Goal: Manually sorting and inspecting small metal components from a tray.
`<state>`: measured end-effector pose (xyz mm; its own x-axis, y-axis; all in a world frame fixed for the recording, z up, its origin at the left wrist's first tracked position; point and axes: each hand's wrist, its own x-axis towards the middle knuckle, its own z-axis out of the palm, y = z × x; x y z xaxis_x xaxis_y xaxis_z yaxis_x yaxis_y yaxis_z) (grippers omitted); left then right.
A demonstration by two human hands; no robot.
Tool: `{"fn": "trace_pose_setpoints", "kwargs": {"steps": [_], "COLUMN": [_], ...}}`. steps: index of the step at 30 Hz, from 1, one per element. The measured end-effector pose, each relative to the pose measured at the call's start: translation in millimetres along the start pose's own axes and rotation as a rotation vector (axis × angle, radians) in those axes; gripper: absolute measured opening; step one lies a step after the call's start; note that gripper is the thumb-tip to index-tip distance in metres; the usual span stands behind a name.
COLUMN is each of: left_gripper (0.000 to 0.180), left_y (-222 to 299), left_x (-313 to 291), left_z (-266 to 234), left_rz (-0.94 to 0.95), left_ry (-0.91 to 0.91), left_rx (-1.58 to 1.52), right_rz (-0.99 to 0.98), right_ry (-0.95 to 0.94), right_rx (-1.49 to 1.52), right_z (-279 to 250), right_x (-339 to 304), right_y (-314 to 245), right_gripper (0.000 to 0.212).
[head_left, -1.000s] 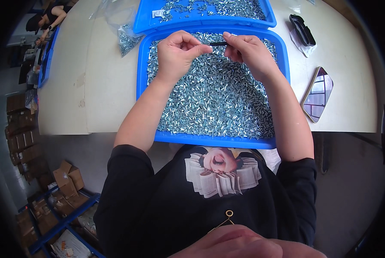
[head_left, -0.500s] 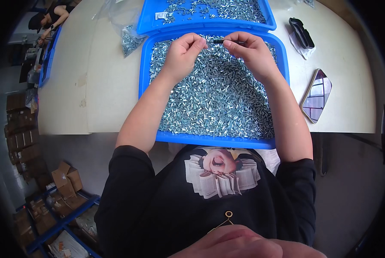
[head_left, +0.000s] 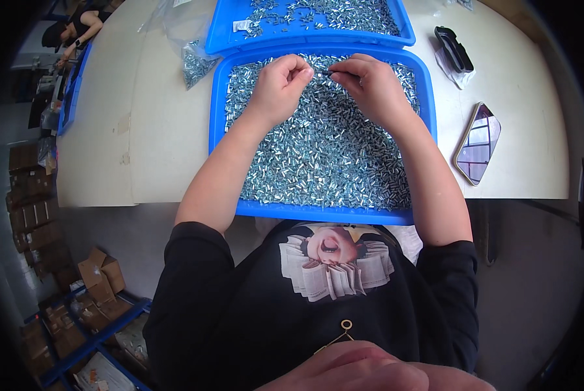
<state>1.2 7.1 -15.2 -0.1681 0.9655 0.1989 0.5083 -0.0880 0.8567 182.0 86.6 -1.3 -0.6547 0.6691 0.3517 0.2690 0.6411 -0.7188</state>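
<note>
Over the blue tray (head_left: 324, 216), we are clamping a slim black tool (head_left: 326, 72) in our right hand (head_left: 375, 88) and pinching the fingers of our left hand (head_left: 279, 89) together near its end, apparently mid-step, the amount done being unclear while countless metal pieces (head_left: 324, 150) are lying loose below.

The small silvery metal cylinders (head_left: 324, 163) at centre look glossy, their blue rectangular tray (head_left: 324, 214) smooth plastic, the dark-screened rectangular phone (head_left: 479, 144) at right mirror-glossy, the cream desk (head_left: 168, 143) matt.

Phone (head_left: 478, 144) nr blk case (head_left: 455, 51); cardbd box (head_left: 101, 274) L, prob. open
</note>
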Motion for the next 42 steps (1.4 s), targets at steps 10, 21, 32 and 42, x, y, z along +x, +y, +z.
{"fn": "trace_pose_setpoints", "kwargs": {"steps": [10,21,32,42], "left_gripper": [0.007,0.023,0.013,0.015], "left_y": [11,5,13,9], "left_x": [2,0,1,0], "left_z": [7,3,4,1], "left_rz": [0.085,-0.166,-0.458,-0.465], "left_ry": [0.012,-0.04,-0.106,-0.102], "left_rx": [-0.083,-0.288,-0.827,-0.784], "right_rz": [0.08,-0.208,0.073,0.057], "right_ry": [-0.071,0.238,0.245,0.198], "right_rx": [-0.093,-0.289,0.62,0.595], "right_z": [-2,-3,11,5], "right_x": [-1,0,5,4], "right_y": [2,-3,6,4], "right_gripper": [0.022,0.011,0.014,0.014]}}
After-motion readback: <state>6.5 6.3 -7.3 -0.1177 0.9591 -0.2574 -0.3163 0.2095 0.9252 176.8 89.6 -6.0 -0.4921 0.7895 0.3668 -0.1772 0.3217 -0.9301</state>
